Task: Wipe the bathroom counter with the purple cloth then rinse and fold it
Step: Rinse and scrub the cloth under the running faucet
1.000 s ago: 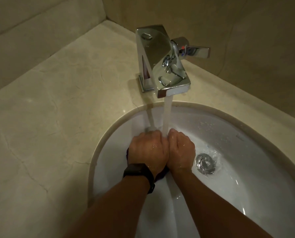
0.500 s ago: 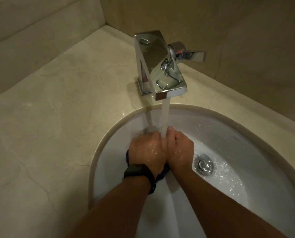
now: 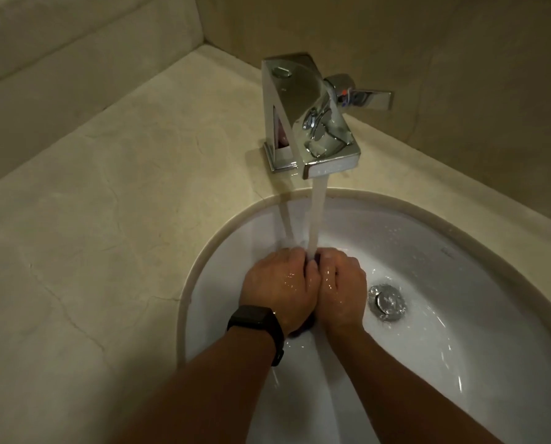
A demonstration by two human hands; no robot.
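Hands (image 3: 279,285) closer round purple cloth (image 3: 301,330)

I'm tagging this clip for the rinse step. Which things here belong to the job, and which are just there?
In the job: purple cloth, mostly hidden, gripped by left hand and right hand; running water; faucet; sink; counter.
Just there: drain stopper; black wristwatch; beige wall.
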